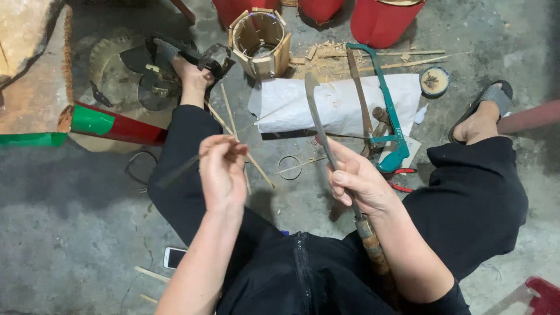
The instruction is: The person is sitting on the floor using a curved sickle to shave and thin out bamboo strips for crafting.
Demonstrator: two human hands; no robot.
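I'm seeing the left hand (221,169) pinching a thin bamboo strip (182,169), the right hand (361,184) clamping a long knife (319,119); the open bamboo frame (261,42) is standing empty.

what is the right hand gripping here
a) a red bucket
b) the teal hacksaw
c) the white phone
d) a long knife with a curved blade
d: the right hand is closed around a long knife whose blade rises toward the white sheet; the teal hacksaw lies on the floor beside it, the white phone lies by the left leg, and the left hand pinches a thin strip.
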